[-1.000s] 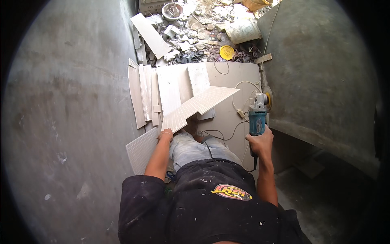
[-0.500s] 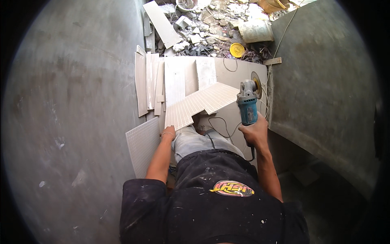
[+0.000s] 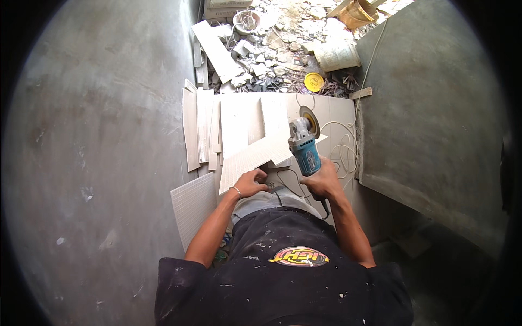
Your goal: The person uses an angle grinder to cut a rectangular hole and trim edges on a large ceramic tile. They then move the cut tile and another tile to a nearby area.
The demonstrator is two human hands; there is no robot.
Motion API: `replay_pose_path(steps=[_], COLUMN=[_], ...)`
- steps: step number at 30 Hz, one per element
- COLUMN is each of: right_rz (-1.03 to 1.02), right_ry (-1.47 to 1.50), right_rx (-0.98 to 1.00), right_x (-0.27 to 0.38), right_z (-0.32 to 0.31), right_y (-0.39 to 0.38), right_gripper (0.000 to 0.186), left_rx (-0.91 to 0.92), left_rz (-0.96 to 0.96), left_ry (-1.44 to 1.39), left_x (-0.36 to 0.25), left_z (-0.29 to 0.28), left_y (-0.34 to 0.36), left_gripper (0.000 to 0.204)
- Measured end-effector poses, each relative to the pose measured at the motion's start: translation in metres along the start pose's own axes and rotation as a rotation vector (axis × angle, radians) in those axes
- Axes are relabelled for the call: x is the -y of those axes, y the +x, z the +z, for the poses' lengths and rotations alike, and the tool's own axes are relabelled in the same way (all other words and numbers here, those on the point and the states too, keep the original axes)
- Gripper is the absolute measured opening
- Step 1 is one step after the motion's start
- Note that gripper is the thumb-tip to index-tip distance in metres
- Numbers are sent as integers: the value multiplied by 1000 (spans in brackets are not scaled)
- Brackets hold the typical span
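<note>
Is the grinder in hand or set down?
In hand: the right hand wraps around the blue grinder. Whether its disc is spinning, I cannot tell.

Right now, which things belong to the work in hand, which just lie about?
Work, apparently:
teal-and-grey angle grinder, in right hand
cream notched gridded tile, by left hand

Lying about:
round yellow lid
tipped whitish bucket
grey-white stone rubble

On grinder (image 3: 305,145), ctr, blue plastic-like body (image 3: 308,159) is joined w/ dull metal head (image 3: 299,131). Cut tile (image 3: 247,163), L of ctr, is gridded, matt. Matt cloth is seen in white-flecked shirt (image 3: 288,288), btm; smooth cement-like finish is shown on wall (image 3: 98,152), far L; rough rubble (image 3: 277,50) is seen, top ctr.
</note>
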State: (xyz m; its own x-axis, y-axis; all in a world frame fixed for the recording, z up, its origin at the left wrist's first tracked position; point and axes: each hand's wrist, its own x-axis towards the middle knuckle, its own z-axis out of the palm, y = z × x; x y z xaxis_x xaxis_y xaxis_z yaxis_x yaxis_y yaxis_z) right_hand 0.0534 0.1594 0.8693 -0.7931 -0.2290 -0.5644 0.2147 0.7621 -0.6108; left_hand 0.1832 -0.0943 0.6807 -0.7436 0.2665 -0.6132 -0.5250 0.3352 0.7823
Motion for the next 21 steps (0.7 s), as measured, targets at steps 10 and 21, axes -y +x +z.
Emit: replay_pose_path(steps=[10, 21], right_rz=[-278, -289], right_ry=[456, 310], right_rx=[188, -405], right_x=[36, 63], right_z=[-17, 29], right_y=[36, 13], right_gripper=[35, 58], left_rx=[234, -857], left_rz=[304, 452], left_ry=[-1099, -105], left_x=[-172, -169], left_z=[77, 83], left_y=[21, 23], left_gripper=[48, 43])
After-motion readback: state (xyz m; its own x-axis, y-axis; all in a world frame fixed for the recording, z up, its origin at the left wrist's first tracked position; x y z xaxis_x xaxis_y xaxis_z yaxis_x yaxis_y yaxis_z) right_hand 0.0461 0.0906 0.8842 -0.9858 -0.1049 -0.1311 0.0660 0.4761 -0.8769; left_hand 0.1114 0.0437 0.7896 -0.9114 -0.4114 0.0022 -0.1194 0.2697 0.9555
